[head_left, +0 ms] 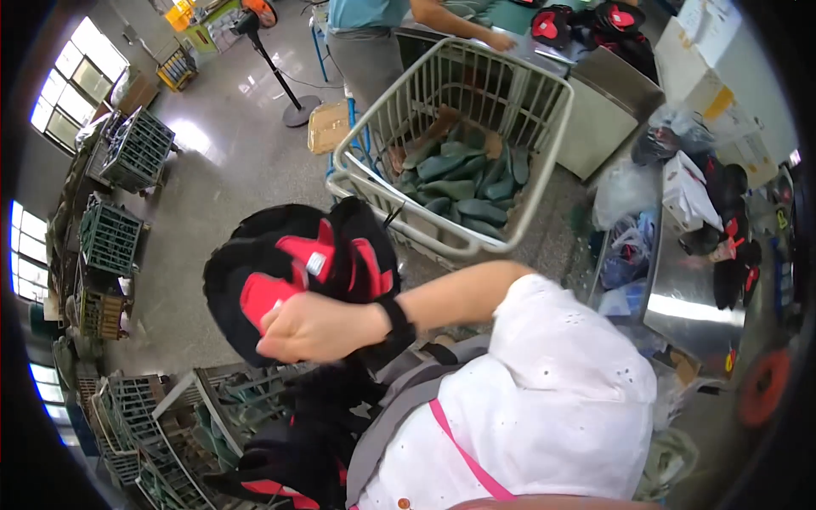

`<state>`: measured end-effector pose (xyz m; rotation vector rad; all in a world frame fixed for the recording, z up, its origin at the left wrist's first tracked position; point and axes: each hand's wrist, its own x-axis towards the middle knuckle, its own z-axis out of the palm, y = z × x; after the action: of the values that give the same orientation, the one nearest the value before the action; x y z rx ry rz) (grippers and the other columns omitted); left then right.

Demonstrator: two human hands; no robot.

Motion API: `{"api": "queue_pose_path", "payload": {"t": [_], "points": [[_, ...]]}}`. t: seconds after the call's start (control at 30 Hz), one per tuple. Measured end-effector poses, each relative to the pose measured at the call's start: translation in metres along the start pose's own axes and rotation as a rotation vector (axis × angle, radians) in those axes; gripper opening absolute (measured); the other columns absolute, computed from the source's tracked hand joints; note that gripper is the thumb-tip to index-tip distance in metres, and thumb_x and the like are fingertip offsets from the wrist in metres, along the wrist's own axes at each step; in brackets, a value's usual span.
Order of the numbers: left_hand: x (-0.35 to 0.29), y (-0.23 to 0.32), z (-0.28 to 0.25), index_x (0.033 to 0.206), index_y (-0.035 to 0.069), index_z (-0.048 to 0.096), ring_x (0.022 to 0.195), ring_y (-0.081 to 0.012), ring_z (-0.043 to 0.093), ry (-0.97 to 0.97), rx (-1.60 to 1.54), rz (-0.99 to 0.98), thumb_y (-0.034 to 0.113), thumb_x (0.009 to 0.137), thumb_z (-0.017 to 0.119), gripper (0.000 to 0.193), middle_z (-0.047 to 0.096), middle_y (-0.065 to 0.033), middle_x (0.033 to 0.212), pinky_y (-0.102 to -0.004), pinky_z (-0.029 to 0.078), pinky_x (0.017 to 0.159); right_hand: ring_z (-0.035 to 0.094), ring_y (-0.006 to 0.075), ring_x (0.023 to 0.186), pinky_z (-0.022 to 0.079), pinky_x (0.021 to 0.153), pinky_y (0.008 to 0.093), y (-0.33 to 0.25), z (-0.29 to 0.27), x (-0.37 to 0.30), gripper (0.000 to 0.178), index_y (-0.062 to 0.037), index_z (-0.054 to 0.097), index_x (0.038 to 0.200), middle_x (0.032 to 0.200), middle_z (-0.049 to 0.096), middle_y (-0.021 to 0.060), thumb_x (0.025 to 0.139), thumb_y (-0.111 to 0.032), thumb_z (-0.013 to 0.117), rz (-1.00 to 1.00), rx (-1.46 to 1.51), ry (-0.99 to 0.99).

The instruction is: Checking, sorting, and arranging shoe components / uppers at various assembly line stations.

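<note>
A: Edges, room?
B: Basket (559,127) rim close beyond the black-red pieces (293,246); floor (183,255) stretches to their left.
A: Fingers?
B: Right hand (314,327) curled against the pieces; fingertips hidden, can't tell if clamped. Left hand out of view, can't tell.

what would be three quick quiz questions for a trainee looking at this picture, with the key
1. Fill in: the person's right hand is at a bundle of black items with ____ patches.
2. True or false: the large basket ahead holds green pieces.
3. What colour is the band on the right wrist? a) yellow b) white c) black

Key: 1. red; 2. true; 3. c
</note>
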<state>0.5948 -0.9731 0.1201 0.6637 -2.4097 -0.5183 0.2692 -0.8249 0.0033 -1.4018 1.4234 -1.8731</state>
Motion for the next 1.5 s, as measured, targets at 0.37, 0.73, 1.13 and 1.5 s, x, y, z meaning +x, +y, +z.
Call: {"api": "queue_pose_path", "payload": {"t": [0.37, 0.73, 1.13, 1.5], "points": [[0.311, -0.165, 0.142, 0.071, 0.0, 0.045, 0.046, -0.0111, 0.039, -0.112, -0.316, -0.038, 0.029, 0.098, 0.037, 0.04, 0.038, -0.0034, 0.057, -0.0254, 0.038, 0.047, 0.055, 0.0097, 0.068, 0.044, 0.063, 0.0247, 0.214, -0.094, 0.263, 0.019, -0.0007, 0.057, 0.07, 0.072, 0.058, 0.0035, 0.086, -0.007, 0.048, 0.373, 0.233, 0.242], [0.624, -0.323, 0.299, 0.07, 0.002, 0.052, 0.054, -0.0063, 0.045, 0.178, -0.514, -0.416, 0.025, 0.096, 0.043, 0.036, 0.049, -0.0002, 0.06, -0.02, 0.033, 0.048, 0.039, 0.0112, 0.06, 0.043, 0.067, 0.0313, 0.39, -0.244, 0.505, 0.035, -0.0078, 0.041, 0.064, 0.062, 0.036, -0.0008, 0.096, -0.021, 0.042, 0.413, 0.277, 0.538], [0.82, -0.424, 0.534, 0.072, 0.0, 0.058, 0.051, -0.0119, 0.05, 0.109, -0.523, -0.785, 0.021, 0.096, 0.039, 0.037, 0.054, -0.0039, 0.055, -0.0282, 0.04, 0.051, 0.042, 0.0101, 0.049, 0.036, 0.05, 0.0242, 0.571, -0.36, 0.81, 0.034, -0.0041, 0.045, 0.053, 0.051, 0.042, 0.0019, 0.085, -0.013, 0.047, 0.669, -0.001, 0.256], [1.226, -0.567, 0.737, 0.066, 0.001, 0.052, 0.051, -0.013, 0.053, -0.203, -0.591, -0.625, 0.026, 0.096, 0.039, 0.041, 0.055, -0.0061, 0.055, -0.0277, 0.043, 0.05, 0.042, 0.0092, 0.048, 0.036, 0.05, 0.0244, 0.739, -0.496, 1.083, 0.037, -0.0052, 0.05, 0.054, 0.05, 0.045, 0.0003, 0.089, -0.016, 0.048, 0.785, 0.134, 0.416]]}}
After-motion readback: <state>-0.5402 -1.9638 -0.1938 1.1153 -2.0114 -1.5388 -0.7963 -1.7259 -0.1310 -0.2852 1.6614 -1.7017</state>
